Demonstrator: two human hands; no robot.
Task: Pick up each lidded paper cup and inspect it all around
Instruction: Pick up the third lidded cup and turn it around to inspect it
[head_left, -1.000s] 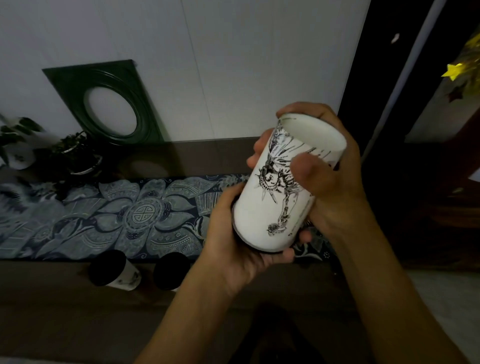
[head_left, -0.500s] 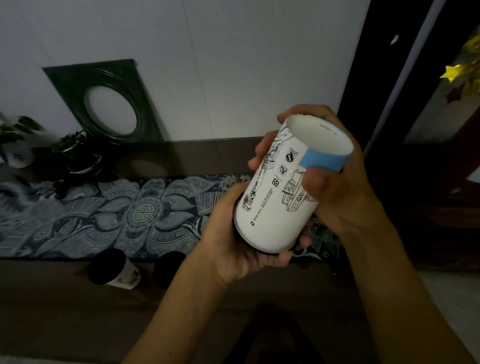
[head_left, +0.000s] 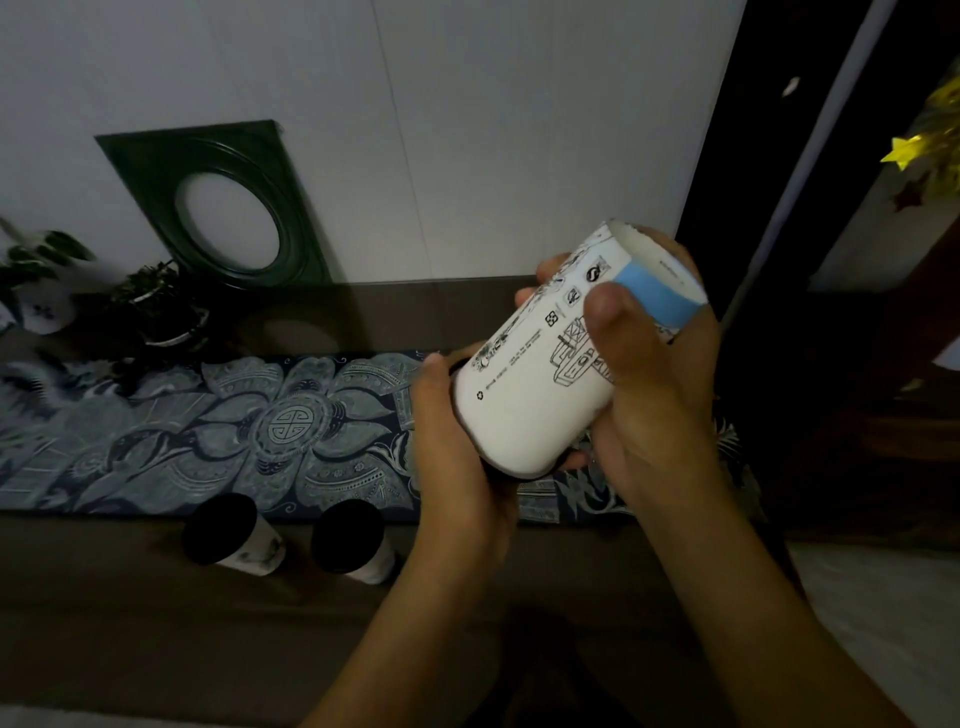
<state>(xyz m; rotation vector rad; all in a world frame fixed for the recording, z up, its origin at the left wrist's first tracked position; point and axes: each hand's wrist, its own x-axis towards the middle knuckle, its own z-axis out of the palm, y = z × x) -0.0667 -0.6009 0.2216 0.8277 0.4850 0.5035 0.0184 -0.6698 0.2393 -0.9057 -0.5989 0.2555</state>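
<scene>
Cup (head_left: 535, 395) up at chest height, tilted, base toward camera, lid end down-left. Left hand (head_left: 457, 462) cups lid end; right hand (head_left: 654, 384) wraps base, thumb across print. Best: roll slowly, light grip, paper dents. Two cups (head_left: 234, 538) wait on table (head_left: 130, 623).

Held cup (head_left: 540, 395): matt white paper, black line print, smooth blue band. Runner (head_left: 208, 431): patterned cloth (weave unclear). Frame (head_left: 156, 171) at far left: glossy dark green.
</scene>
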